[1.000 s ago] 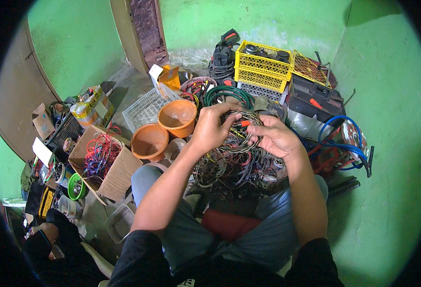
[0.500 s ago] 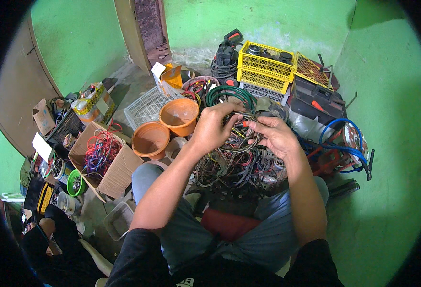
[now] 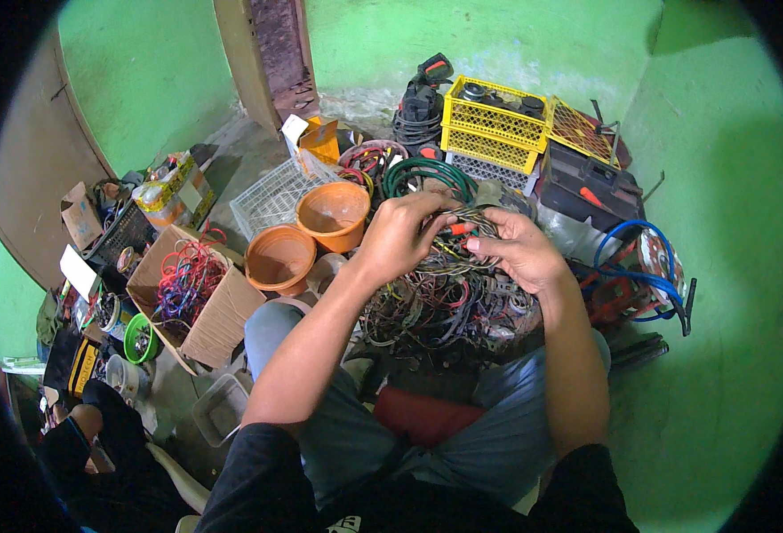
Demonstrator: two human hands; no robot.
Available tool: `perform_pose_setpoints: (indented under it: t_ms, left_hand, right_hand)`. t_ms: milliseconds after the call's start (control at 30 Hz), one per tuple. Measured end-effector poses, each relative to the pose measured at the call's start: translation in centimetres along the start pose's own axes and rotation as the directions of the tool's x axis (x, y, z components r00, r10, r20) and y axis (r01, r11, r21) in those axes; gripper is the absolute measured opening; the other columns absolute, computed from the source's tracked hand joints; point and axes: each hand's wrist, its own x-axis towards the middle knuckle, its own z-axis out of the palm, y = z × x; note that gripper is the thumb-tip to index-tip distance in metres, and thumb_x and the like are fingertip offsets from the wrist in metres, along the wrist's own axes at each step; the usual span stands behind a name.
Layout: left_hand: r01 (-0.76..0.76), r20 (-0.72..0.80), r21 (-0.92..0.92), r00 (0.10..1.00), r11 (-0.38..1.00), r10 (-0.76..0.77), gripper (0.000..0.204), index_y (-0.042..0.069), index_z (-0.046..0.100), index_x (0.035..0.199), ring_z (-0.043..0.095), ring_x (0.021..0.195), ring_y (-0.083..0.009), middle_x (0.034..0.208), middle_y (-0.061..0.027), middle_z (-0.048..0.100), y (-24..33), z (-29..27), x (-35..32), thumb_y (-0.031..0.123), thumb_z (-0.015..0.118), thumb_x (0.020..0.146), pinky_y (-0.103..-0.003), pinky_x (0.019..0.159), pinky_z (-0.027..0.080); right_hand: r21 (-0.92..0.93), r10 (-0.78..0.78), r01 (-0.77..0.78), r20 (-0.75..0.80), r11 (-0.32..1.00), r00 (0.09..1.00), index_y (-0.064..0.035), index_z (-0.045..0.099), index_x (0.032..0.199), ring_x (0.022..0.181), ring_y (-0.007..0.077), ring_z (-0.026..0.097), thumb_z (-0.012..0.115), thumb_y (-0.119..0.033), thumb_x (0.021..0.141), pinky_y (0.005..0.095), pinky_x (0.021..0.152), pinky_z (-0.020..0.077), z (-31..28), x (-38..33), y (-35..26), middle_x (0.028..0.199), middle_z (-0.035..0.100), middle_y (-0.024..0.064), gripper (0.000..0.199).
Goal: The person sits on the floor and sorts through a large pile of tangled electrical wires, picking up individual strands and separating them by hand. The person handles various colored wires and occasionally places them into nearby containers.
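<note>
Sitting on the floor, the person works over a tangle of thin wires heaped just past the knees. Left hand is curled closed around a bunch of strands lifted off the top of the heap; fingers wrapped, thumb side toward the body. Right hand sits just beside it, fingers bent and pinching at the same bunch, near a small orange piece between the two hands; which hand actually has that piece I cannot tell from here. The heap itself rests on the floor between the legs.

Left of the heap: two orange plastic pots, one behind the other. Further left, a cardboard box holding red and blue wire coils. Behind, a yellow crate stacked on another crate, and a white wire basket. A blue hose loops to the right. Green walls all round.
</note>
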Motion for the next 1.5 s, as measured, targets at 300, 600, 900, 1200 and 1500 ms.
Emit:
perform_pose_setpoints:
  t_ms: [300, 600, 900, 1200, 1500]
  left_hand:
    - [0.092, 0.017, -0.002, 0.996, 0.996, -0.092, 0.018, 0.004, 0.069, 0.102, 0.068, 0.08, -0.0316, 0.09, -0.0158, 0.069, 0.0, -0.9, 0.2, 0.007, 0.068, 0.084, -0.038, 0.07, 0.052]
    - [0.124, -0.013, 0.036, 0.992, 0.992, -0.123, 0.018, 0.002, 0.07, 0.101, 0.068, 0.073, -0.0264, 0.087, -0.0151, 0.07, -0.5, -1.6, 0.8, 0.009, 0.069, 0.084, -0.036, 0.066, 0.051]
    - [0.336, -0.027, 0.05, 0.942, 0.941, -0.335, 0.02, 0.004, 0.071, 0.102, 0.068, 0.073, -0.0216, 0.083, -0.0149, 0.071, -1.6, -2.8, 0.9, 0.015, 0.069, 0.086, -0.034, 0.07, 0.051]
    - [0.25, -0.198, 0.062, 0.952, 0.966, -0.233, 0.016, 0.0, 0.07, 0.096, 0.068, 0.069, -0.0273, 0.081, -0.0181, 0.07, -2.5, -3.5, 1.1, 0.01, 0.069, 0.084, -0.035, 0.065, 0.051]
    - [0.338, -0.235, 0.045, 0.918, 0.94, -0.319, 0.018, 0.001, 0.07, 0.101, 0.071, 0.081, -0.0211, 0.087, -0.0166, 0.072, -2.7, -3.8, 1.1, 0.011, 0.068, 0.086, -0.033, 0.073, 0.052]
  right_hand:
    - [-0.906, -0.527, 0.127, -0.117, 0.404, 0.842, 0.0026, 0.062, 0.105, 0.079, 0.0254, 0.063, 0.074, -0.007, 0.079, 0.0333, 0.071, 0.0502, 1.6, -0.1, 0.3, 0.094, 0.064, 0.0164, 0.03]
    - [-0.482, -0.222, -0.009, -0.42, 0.876, 0.88, 0.0021, 0.059, 0.104, 0.063, 0.017, 0.062, 0.07, -0.01, 0.086, 0.032, 0.063, 0.0544, 2.0, 0.4, 0.3, 0.069, 0.063, 0.009, 0.024]
    - [0.573, 0.05, 0.024, -0.112, 0.819, 0.992, -0.0103, 0.055, 0.098, 0.069, 0.0181, 0.059, 0.058, -0.021, 0.094, 0.0422, 0.076, 0.0552, -1.0, -0.8, -1.2, 0.066, 0.048, -0.0033, 0.012]
    - [0.427, -0.043, 0.044, -0.012, 0.903, 0.999, -0.0073, 0.049, 0.096, 0.054, 0.0069, 0.048, 0.05, -0.03, 0.098, 0.0268, 0.051, 0.0536, -2.5, -2.2, -2.7, 0.07, 0.045, -0.0012, 0.023]
    - [0.406, -0.122, 0.11, 0.003, 0.907, 0.993, -0.0062, 0.052, 0.09, 0.047, 0.008, 0.041, 0.054, -0.032, 0.096, 0.0198, 0.033, 0.0295, -4.3, -2.5, -2.5, 0.072, 0.044, 0.0015, 0.026]
